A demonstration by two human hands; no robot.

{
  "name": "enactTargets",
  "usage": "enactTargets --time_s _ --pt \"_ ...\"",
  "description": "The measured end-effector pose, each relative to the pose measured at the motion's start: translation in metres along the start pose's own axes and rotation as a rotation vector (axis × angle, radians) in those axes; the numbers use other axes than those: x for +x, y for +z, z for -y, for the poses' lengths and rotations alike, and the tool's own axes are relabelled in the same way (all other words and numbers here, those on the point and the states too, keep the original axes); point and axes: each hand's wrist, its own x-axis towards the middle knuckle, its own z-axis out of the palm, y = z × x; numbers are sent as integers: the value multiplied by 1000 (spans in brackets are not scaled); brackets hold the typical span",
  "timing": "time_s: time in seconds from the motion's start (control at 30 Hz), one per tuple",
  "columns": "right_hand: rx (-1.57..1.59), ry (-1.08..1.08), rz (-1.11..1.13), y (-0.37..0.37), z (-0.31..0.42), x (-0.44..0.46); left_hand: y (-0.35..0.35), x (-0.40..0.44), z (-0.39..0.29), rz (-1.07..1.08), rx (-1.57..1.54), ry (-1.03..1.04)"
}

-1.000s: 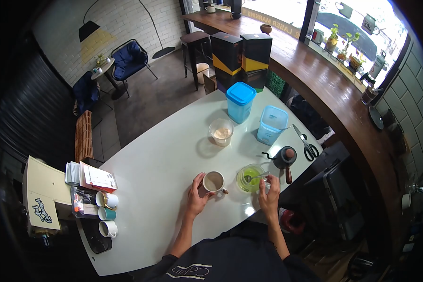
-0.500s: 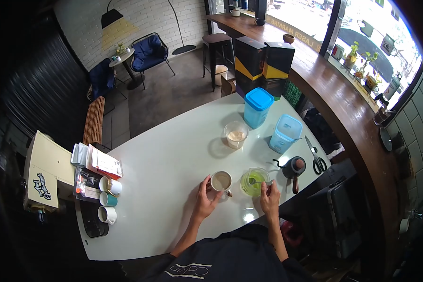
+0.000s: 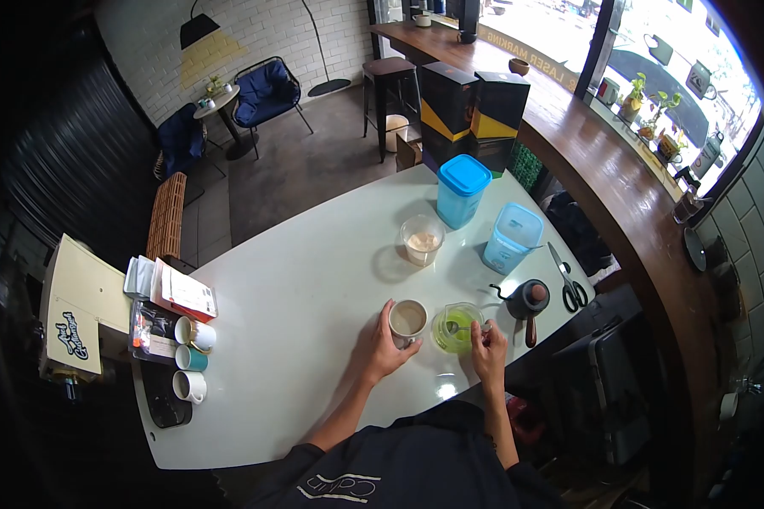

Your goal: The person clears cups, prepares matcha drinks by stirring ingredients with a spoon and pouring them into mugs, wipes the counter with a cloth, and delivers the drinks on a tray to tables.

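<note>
My left hand (image 3: 389, 349) is wrapped round a pale cup (image 3: 408, 320) with something beige-grey inside. The cup is close to the left side of a clear glass jug (image 3: 444, 341) of bright green liquid. A spoon (image 3: 455, 327) dips into the liquid. My right hand (image 3: 489, 346) is closed at the jug's right rim, with thumb and fingers pinched on the spoon's handle; whether it also grips the jug's handle is hidden.
Right of the jug stand a dark gooseneck kettle (image 3: 528, 299) and scissors (image 3: 569, 282). Behind are a clear tub of pale powder (image 3: 422, 241), a lidded blue container (image 3: 463, 193) and an open blue container (image 3: 513, 239). Several cups, including a white mug (image 3: 189, 387), line the left edge.
My left hand has brought the cup slightly right and up, closer to the jug, and its fingers have shifted round it. My right hand stays at the jug.
</note>
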Motion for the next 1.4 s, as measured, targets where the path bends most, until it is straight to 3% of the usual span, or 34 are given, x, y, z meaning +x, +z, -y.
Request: enactTargets --time_s 0.17,0.23,0.63,0.73,0.8,0.9,1.4 --pt "-9 -22 -15 -3 -12 0 -35 15 -11 226 58 -12" --pt "-4 -45 -22 -5 -18 -1 -45 16 -16 263 -16 -135" --pt "-42 -24 -11 -9 -15 -5 -55 13 -2 167 -247 -88" --pt "-66 -49 -34 -9 -15 -6 -37 15 -13 129 -173 -31" --pt "-71 -22 -54 -9 -15 -9 -26 18 -18 66 48 54" --pt "-31 -23 -66 -10 -17 -14 -18 20 -30 27 126 11" --pt "-3 -14 -82 -12 -11 -14 -21 12 -36 78 203 -26"
